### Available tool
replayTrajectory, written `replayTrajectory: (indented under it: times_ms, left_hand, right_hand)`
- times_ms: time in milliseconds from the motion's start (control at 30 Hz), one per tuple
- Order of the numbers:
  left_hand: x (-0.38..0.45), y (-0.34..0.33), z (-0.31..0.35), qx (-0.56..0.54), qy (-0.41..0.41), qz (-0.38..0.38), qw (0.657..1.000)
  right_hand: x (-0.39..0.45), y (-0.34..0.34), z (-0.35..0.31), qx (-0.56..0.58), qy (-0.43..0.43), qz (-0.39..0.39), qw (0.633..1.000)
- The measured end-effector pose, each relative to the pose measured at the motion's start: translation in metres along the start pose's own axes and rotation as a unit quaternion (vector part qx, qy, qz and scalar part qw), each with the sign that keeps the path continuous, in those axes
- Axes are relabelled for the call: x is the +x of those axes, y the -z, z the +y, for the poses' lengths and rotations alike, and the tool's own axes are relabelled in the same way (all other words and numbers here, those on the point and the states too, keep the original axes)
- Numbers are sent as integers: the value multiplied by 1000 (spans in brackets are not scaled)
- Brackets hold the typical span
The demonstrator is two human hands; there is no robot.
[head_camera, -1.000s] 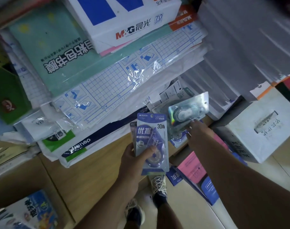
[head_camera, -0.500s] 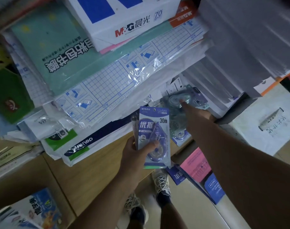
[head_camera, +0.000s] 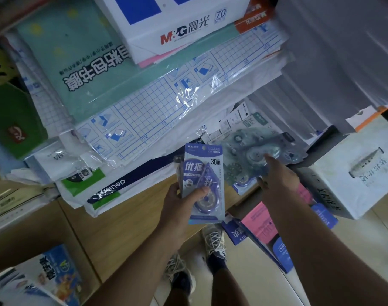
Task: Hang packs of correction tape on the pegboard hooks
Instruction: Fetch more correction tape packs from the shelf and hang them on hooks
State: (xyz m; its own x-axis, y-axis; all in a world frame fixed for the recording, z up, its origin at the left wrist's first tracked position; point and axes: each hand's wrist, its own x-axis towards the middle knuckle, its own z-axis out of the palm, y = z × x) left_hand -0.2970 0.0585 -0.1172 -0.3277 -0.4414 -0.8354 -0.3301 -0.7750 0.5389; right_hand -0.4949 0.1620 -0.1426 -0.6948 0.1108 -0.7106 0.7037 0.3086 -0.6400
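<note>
Left hand [head_camera: 184,202] grips a purple correction tape pack [head_camera: 203,184] upright, thumb pinned across its front, above the wooden surface [head_camera: 126,217]. Right hand [head_camera: 277,180] stretches out, fingers straight, index fingertip touching the blurred clear packs [head_camera: 252,151] heaped at the surface's far right edge.

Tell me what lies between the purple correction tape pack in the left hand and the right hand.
Head view: grey-blue blister packs heaped on the wooden shelf.

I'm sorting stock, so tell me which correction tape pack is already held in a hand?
The purple 30m pack, held upright in the left hand, thumb across its front. The translucent packs lie in a loose pile on the shelf; the right hand only reaches onto them.
</note>
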Motion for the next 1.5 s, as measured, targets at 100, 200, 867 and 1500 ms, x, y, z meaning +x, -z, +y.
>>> replayTrajectory:
  times_ms: [100,200,867,1500]
  left_hand:
    - [0,4,0,3,3,-18,1000]
    - [-3,10,3,5,-2,-52,999]
    - [0,20,0,29,14,-80,996]
    - [-1,9,-16,37,30,-64,997]
  right_hand:
    - [-35,14,-7,31,55,-64,996]
    - [-74,20,-9,-38,109,-181,977]
    - [-20,-65,-78,-390,322,-122,854]
    - [38,-58,-86,-405,416,-105,807]
